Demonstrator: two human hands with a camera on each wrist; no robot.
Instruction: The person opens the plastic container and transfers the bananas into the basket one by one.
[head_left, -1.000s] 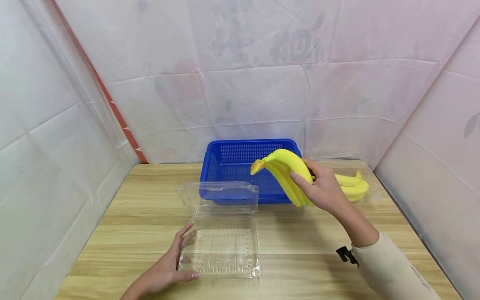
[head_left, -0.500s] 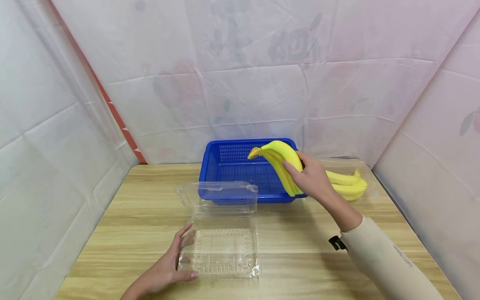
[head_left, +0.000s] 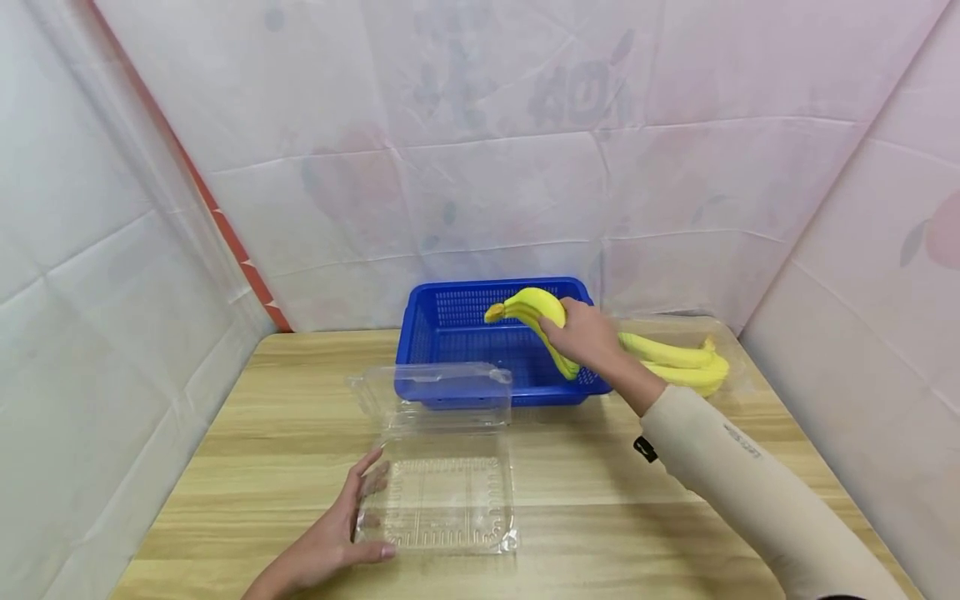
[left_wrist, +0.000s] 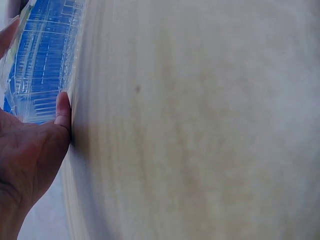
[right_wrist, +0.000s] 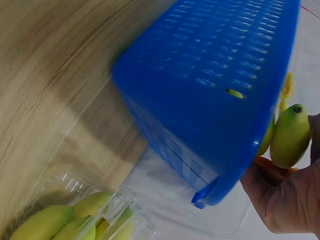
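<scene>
My right hand (head_left: 585, 333) grips a bunch of yellow bananas (head_left: 532, 308) over the blue plastic basket (head_left: 420, 333), with the stem end pointing left. In the right wrist view, banana tips (right_wrist: 292, 135) show above the basket's rim beside my palm. My left hand (head_left: 337, 517) rests at the left side of an open clear plastic clamshell box (head_left: 450, 500), thumb at its front edge and fingers along its side. The box's lid (head_left: 442, 400) is raised toward the basket. In the left wrist view, the thumb (left_wrist: 62, 110) touches the box's edge.
Another bunch of bananas (head_left: 682, 367) lies in a second clear container at the right of the wooden table (head_left: 585, 517). White printed sheets (head_left: 480, 183) hang as walls behind and on both sides.
My right hand has moved left with the bunch of bananas, bringing it from the basket's right side to over its inside. My left hand and the clear box have stayed put.
</scene>
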